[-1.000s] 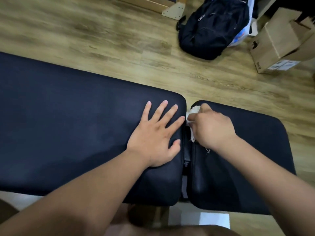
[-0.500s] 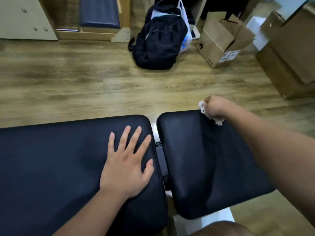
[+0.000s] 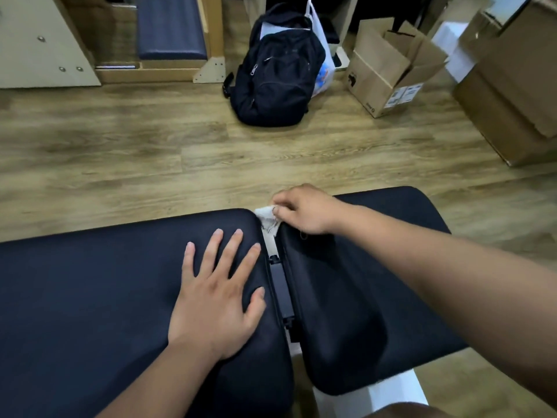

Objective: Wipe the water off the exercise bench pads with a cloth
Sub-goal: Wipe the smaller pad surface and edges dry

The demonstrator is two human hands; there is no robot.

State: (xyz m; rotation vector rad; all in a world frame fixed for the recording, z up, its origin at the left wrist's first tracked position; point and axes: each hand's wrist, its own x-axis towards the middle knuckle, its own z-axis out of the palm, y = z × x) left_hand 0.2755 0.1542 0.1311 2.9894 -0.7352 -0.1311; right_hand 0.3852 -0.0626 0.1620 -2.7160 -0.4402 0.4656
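Two black bench pads lie side by side: a long back pad (image 3: 90, 297) on the left and a shorter seat pad (image 3: 361, 312) on the right, with a narrow gap and black hinge (image 3: 280, 285) between them. My left hand (image 3: 215, 300) rests flat on the back pad near the gap, fingers spread. My right hand (image 3: 304, 211) grips a small white cloth (image 3: 266, 218) at the far end of the gap, on the seat pad's far left corner. Most of the cloth is hidden in my fist.
Wooden floor lies beyond the bench. A black backpack (image 3: 274, 76) with a white plastic bag stands at the back. An open cardboard box (image 3: 388, 73) and larger boxes (image 3: 512, 86) are at the right. Wooden furniture with a blue cushion (image 3: 170, 28) is at the back left.
My right hand with the cloth went from the gap to the seat pad's far edge, then back left to the gap's far end. The view tilted up. My left hand stayed flat.
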